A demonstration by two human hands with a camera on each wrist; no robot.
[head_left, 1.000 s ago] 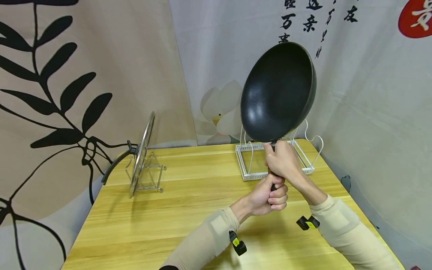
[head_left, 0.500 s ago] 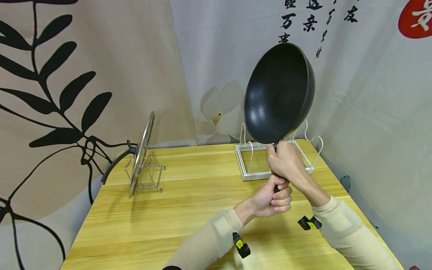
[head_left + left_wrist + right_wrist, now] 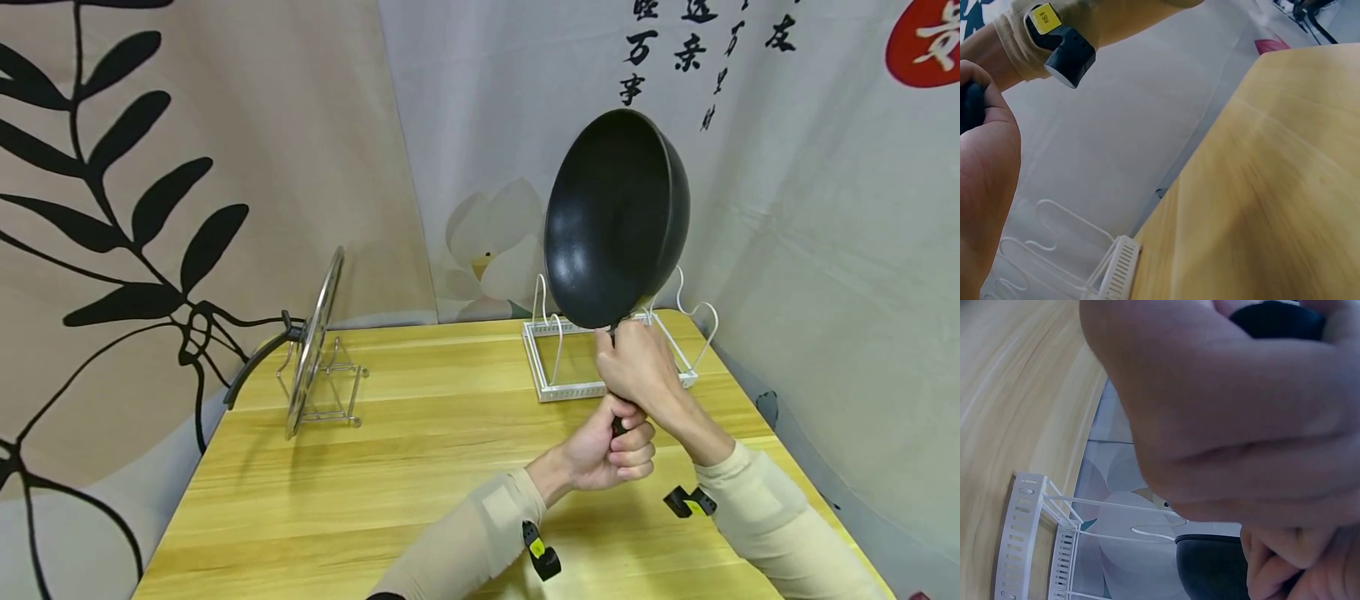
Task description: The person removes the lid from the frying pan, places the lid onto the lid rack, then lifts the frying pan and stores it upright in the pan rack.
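Observation:
A deep black wok (image 3: 618, 217) is held up by its handle, tilted with its hollow side toward me. My right hand (image 3: 641, 367) grips the handle near the pan. Lower down, at the handle's end, my left hand (image 3: 611, 446) wraps round it. Behind the hands, on the table, stands a white rack (image 3: 577, 392) with wire hoops; the wok and right hand cover part of it. In the right wrist view, the wok (image 3: 1210, 565) shows only in part beyond the fingers.
On the left of the wooden table (image 3: 420, 517), a glass lid (image 3: 315, 342) with a dark handle stands upright in a small wire stand (image 3: 345, 412). A printed curtain (image 3: 487, 125) hangs behind the table.
The wok has come down somewhat and turned a little, its bowl showing narrower. Both hands have shifted slightly right with the handle. The lid and the rack have stayed put.

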